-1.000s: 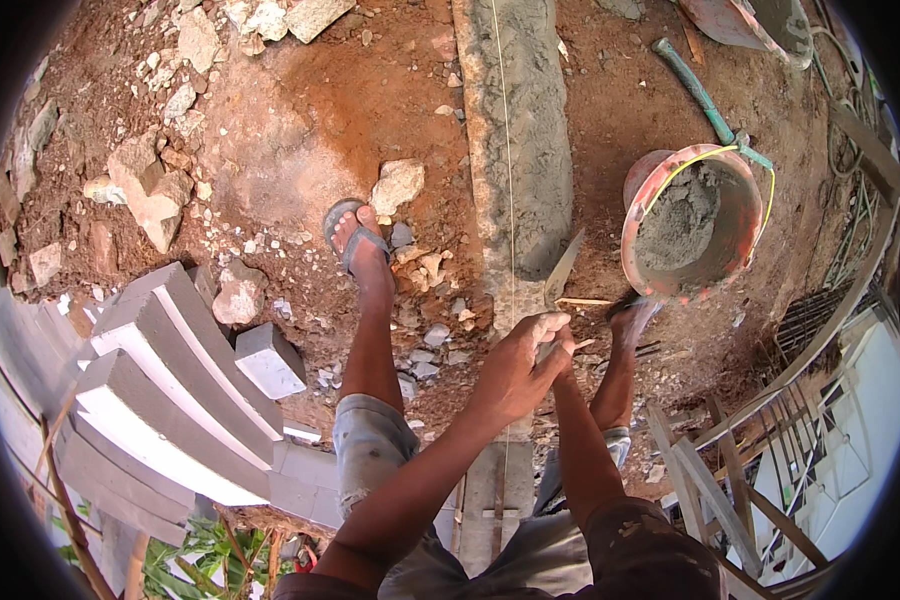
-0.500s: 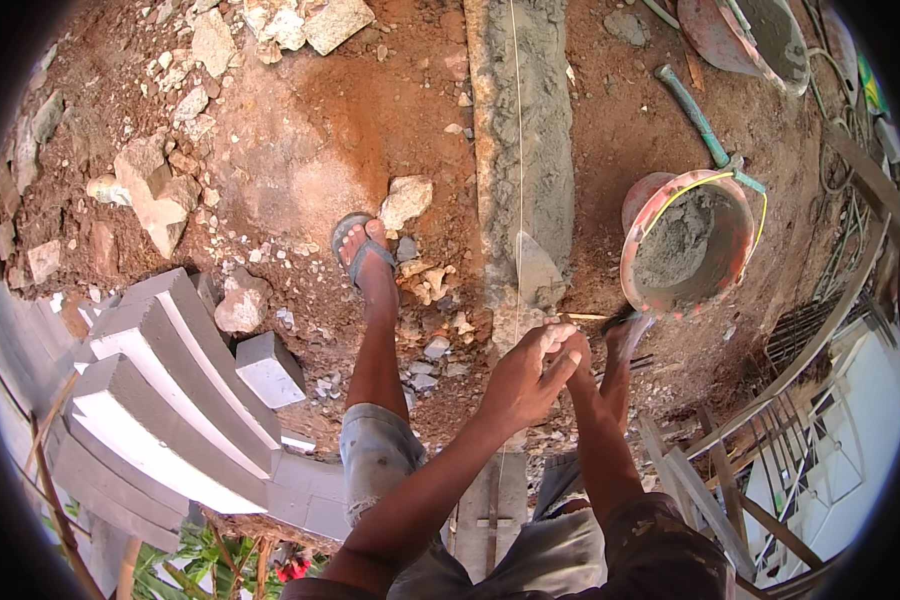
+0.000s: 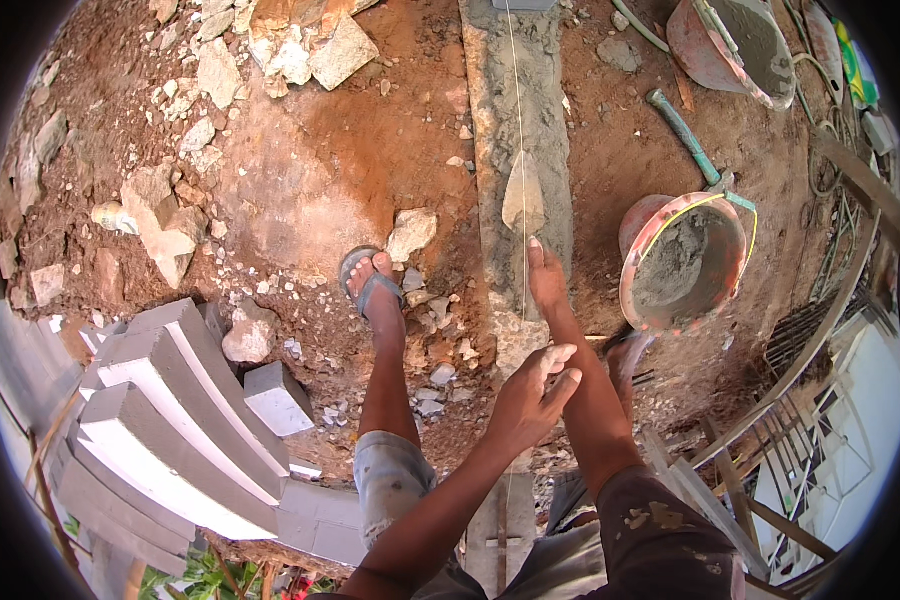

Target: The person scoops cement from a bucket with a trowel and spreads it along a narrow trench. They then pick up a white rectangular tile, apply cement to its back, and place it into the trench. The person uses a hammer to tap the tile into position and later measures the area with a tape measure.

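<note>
My right hand (image 3: 547,278) is closed on a pointed trowel, its handle mostly hidden in my grip. The trowel's blade (image 3: 523,195) points away from me over a long strip of wet grey mortar (image 3: 548,115). A taut string (image 3: 518,110) runs lengthwise above the strip and past the blade. My left hand (image 3: 532,398) is held near my right forearm, thumb apart from loosely bent fingers, with nothing visible in it. At the far end of the strip, the edge of a grey block (image 3: 523,4) shows.
To the right, a tilted bucket (image 3: 638,262) holds mortar, with a teal-handled hammer (image 3: 686,138) beyond it. Another mortar bucket (image 3: 692,50) lies farther off. Grey-white blocks (image 3: 175,425) are stacked at left. Stones (image 3: 160,220) litter the soil, and metal bars (image 3: 785,440) lie at right.
My right hand has reached forward with the trowel, sliding its blade farther along the strip. My left hand stays near its earlier place. The view has tilted, bringing the far block's edge in.
</note>
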### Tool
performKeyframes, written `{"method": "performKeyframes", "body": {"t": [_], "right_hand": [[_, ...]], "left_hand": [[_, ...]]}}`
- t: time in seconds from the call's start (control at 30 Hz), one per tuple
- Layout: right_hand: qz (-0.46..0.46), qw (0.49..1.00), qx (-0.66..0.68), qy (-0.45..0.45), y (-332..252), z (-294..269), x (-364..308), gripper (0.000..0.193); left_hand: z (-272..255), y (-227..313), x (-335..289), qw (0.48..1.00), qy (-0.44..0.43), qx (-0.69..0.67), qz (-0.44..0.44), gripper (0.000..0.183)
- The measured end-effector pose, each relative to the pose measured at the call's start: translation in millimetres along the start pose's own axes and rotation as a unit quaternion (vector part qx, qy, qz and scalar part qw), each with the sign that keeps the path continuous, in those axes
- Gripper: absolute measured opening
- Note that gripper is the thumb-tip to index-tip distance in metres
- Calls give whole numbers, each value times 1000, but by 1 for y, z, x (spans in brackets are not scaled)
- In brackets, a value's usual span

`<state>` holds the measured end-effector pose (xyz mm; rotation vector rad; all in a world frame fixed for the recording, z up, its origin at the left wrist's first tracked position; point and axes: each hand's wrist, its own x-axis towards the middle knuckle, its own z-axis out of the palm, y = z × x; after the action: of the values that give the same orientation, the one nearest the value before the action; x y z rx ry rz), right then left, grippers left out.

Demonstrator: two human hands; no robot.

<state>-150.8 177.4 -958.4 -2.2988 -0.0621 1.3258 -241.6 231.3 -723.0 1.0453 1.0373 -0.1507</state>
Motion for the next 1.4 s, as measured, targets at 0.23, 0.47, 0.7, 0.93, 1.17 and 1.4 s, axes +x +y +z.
{"method": "performKeyframes", "body": {"t": [0.23, 0.47, 0.7, 0.93, 1.17, 1.4], "right_hand": [[18, 982, 185, -15, -17, -45, 12, 57], [-62, 990, -126, 2, -44, -28, 40, 70], [-83, 965, -251, 5, 1, -56, -50, 56], [-107, 980, -161, -36, 171, -33, -109, 44], [47, 980, -193, -18, 152, -62, -165, 46], [103, 946, -290, 97, 53, -226, -228, 47]], "left_hand": [[-6, 18, 0, 1000, -9, -19, -20, 42], [-7, 30, 6, 999, -5, -13, -51, 44], [-10, 25, 5, 998, -6, -45, -51, 42], [1, 8, 5, 999, -11, -43, -16, 46], [12, 3, 10, 995, -25, -68, -72, 43], [10, 13, 11, 996, -26, -34, -75, 45]]}}
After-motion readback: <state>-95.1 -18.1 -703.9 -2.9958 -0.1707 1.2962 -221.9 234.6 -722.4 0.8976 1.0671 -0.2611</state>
